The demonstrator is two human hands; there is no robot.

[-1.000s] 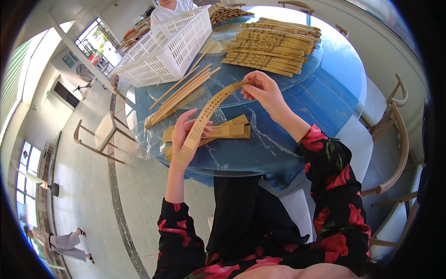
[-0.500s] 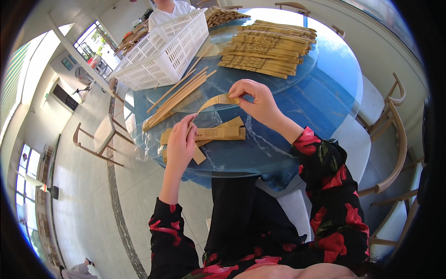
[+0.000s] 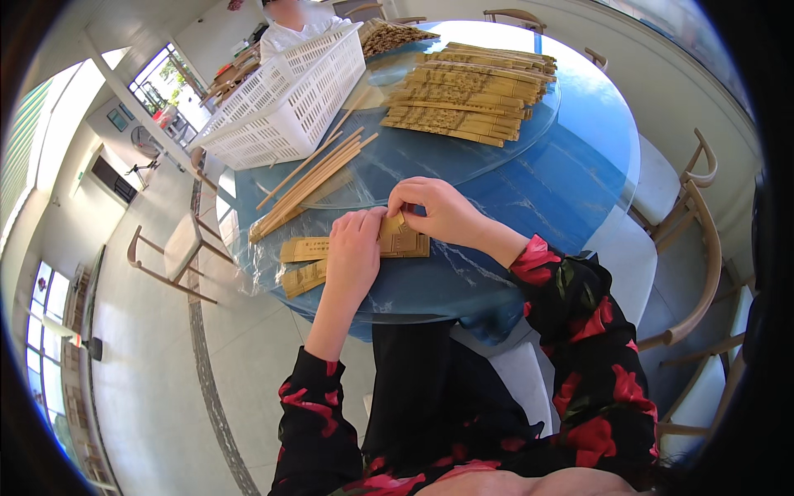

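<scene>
My left hand [image 3: 356, 244] and my right hand [image 3: 434, 211] meet over the near part of the table. Their fingertips pinch a narrow gold paper sleeve [image 3: 392, 225], most of it hidden by the fingers. Under and beside my left hand lie several more gold paper sleeves [image 3: 303, 277], fanned loosely. Just beyond them, to the left, a bunch of long pale wooden chopsticks [image 3: 318, 178] rests on clear plastic. Farther off to the right, a wide stack of gold sleeves [image 3: 467, 91] spreads over the glass turntable [image 3: 533, 124].
A white slatted plastic basket [image 3: 289, 124] stands at the far left of the round blue table [image 3: 571, 178]. Behind it is another person [image 3: 289, 37]. A brown pile [image 3: 395, 37] lies at the back. Wooden chairs [image 3: 699, 256] stand around the table.
Both hands have come together and lowered toward the loose sleeves. The strip that was stretched and bowed between them is now mostly hidden at the fingertips.
</scene>
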